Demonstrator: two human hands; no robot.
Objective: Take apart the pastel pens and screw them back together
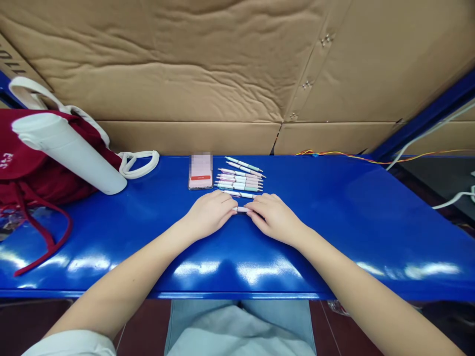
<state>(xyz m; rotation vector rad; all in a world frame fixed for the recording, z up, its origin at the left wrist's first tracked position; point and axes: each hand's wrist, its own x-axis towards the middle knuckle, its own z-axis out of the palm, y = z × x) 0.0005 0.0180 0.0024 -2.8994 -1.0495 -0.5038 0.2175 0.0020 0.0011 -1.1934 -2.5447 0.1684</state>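
Left hand (210,213): closed on pink pen (242,209) — one end
Right hand (274,217): closed on other end
Pens (239,179): row at 12 o'clock, just beyond hands
Phone (200,171): 11 o'clock — beside pens

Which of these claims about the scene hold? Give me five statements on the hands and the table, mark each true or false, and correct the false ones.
1. The left hand and right hand both touch a pink pen on the blue table. True.
2. The left hand is holding the phone. False: the phone lies on the table beyond the hands, untouched.
3. The other pens are piled in a heap. False: a row of pens lies side by side beyond the hands.
4. A white bottle leans on a red bag at the table's left end. True.
5. Behind the table is a brick wall. False: cardboard sheets cover it.
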